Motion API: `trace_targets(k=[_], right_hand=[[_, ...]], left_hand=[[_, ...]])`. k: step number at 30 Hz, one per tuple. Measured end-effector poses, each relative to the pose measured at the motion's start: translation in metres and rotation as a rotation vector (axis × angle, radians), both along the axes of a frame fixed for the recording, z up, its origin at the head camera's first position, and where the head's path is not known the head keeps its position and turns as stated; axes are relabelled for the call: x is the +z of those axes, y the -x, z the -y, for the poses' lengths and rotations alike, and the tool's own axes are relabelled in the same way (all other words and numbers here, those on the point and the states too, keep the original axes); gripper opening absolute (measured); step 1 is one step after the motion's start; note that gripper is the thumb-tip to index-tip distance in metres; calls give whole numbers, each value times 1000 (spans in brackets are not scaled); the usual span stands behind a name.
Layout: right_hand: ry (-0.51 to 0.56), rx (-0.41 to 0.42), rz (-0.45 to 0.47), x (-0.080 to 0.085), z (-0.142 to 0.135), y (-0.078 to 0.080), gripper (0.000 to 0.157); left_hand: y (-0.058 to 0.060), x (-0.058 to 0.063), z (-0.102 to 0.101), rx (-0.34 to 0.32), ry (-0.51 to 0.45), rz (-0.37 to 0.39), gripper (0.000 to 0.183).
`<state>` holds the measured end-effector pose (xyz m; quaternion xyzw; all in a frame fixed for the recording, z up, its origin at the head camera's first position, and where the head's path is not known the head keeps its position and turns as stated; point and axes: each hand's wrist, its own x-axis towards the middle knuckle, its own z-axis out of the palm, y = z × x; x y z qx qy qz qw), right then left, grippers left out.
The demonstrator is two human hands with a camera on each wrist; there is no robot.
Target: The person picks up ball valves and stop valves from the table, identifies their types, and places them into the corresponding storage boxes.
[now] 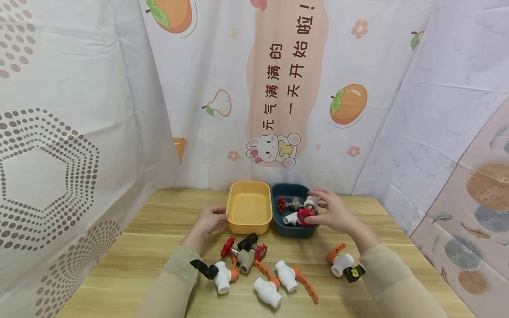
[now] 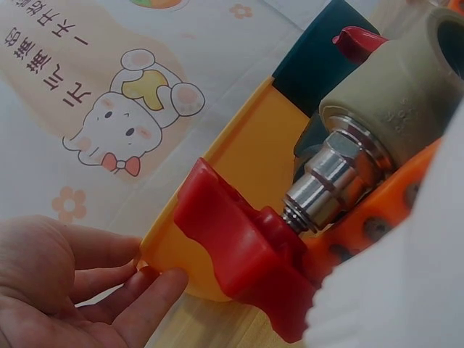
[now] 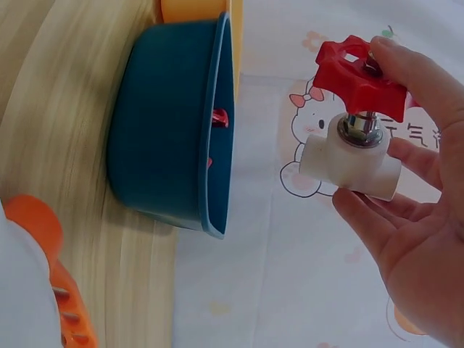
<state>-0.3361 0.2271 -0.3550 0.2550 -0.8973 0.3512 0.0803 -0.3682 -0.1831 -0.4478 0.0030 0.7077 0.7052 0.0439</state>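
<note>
Red-handled valve [image 3: 353, 127] in right hand [image 3: 406, 217]

A wooden desk [image 1: 159, 247] is seen, enclosed by printed cloth backdrops. Behind the desk, a cloth panel [image 1: 278, 88] with a cartoon rabbit [image 1: 272, 149], persimmons and Chinese characters is hung. On the near part of the desk, loose pipe valves are scattered: a grey-bodied valve with red handwheels [image 1: 244, 256], white valves with orange levers [image 1: 288, 276], and one white valve with a black handle [image 1: 216, 274].
</note>
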Motion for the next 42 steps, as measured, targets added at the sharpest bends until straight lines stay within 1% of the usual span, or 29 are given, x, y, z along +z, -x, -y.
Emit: trace_targets(k=[17, 25, 32, 42], right_hand=[[-51, -175, 67, -7, 9, 31, 84], [-111, -207, 62, -8, 13, 42, 86], [-122, -236, 68, -14, 14, 53, 84], [-129, -269, 153, -22, 17, 66, 85]], left_hand=[[4, -2, -1, 41, 3, 21, 41], [3, -2, 0, 28, -5, 26, 43], [3, -2, 0, 28, -3, 18, 43], [3, -3, -1, 25, -9, 21, 43]])
